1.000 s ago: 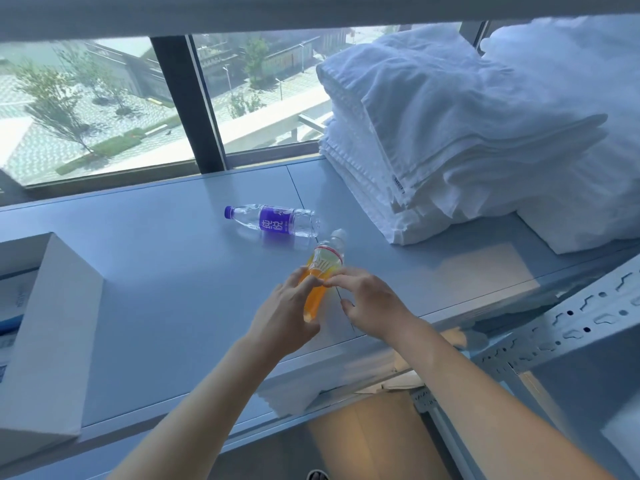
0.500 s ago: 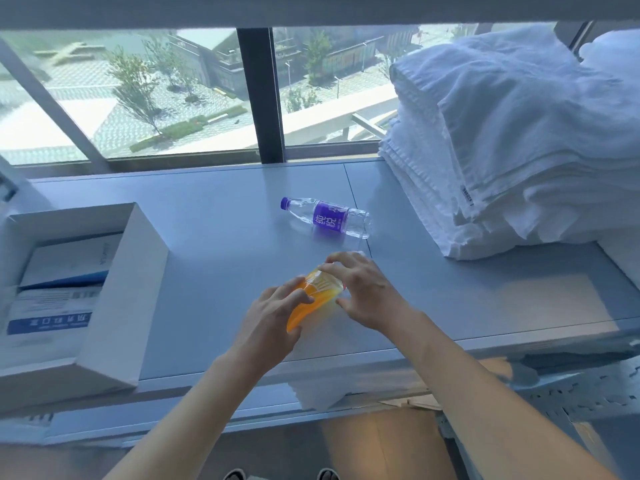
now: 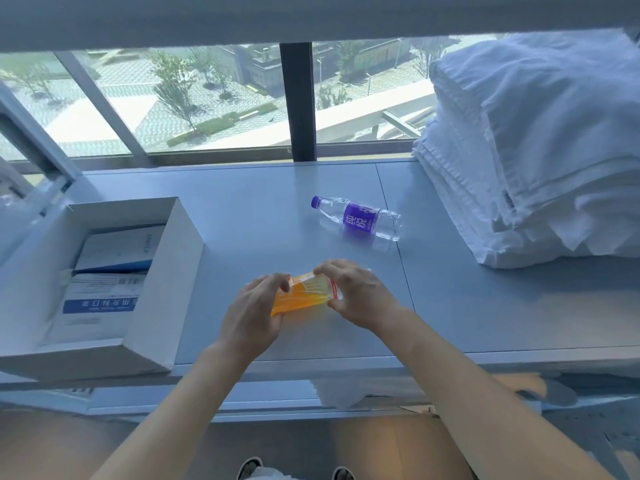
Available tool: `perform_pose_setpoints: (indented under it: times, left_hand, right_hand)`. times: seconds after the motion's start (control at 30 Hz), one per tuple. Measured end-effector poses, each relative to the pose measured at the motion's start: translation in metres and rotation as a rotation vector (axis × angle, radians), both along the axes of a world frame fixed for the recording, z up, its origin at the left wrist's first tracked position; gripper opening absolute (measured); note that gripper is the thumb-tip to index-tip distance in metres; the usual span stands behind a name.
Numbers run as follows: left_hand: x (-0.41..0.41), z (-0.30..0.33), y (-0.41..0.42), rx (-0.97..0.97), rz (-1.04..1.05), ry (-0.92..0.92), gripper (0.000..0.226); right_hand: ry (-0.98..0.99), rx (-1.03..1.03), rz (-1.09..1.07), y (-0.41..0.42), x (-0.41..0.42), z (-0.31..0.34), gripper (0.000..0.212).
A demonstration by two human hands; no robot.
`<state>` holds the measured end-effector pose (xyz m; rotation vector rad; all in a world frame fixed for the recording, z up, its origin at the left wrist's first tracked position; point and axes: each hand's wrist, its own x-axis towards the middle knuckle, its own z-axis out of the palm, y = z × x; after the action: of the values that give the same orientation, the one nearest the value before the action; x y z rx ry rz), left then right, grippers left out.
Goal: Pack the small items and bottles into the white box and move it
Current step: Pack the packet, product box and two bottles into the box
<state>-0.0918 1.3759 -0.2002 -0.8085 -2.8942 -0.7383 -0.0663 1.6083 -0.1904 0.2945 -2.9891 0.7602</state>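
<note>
1. Both hands clamped on the orange bottle (image 3: 300, 296): left hand (image 3: 254, 310) curled round its base end, right hand (image 3: 358, 295) pinching the cap end, bottle lying crosswise between them above the shelf (image 3: 485, 306).
2. Best carried level toward the white box (image 3: 162, 282) on the left, then lowered beside the packets (image 3: 104, 292) inside.
3. Purple-labelled water bottle (image 3: 358, 219) lying flat beyond the right hand, not yet packed.

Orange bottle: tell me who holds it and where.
Both hands hold the orange bottle: the left hand grips its base end, the right hand its cap end.
</note>
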Motion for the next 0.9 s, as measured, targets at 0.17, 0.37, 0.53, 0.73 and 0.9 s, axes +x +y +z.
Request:
perform_pose_setpoints:
  times: [0.17,0.37,0.53,0.73,0.9]
  left_hand:
    - [-0.004,0.004,-0.003,-0.117,-0.027,0.022,0.063]
    - [-0.004,0.011,-0.013,-0.141,-0.05,-0.009,0.06]
    - [-0.006,0.029,-0.03,-0.101,-0.024,0.071,0.06]
    - [-0.017,0.075,-0.068,-0.051,0.039,0.233,0.064]
    - [-0.022,0.099,-0.113,-0.001,0.123,0.322,0.066]
  right_hand:
    - [0.028,0.026,0.004,-0.005,0.004,-0.001,0.055]
    - [-0.001,0.075,0.003,-0.011,0.006,0.012,0.054]
    - [0.038,0.077,0.021,-0.027,-0.004,0.032,0.058]
    - [0.159,0.088,0.076,-0.063,-0.032,0.076,0.063]
    - [0.232,0.092,0.155,-0.106,-0.058,0.113,0.065]
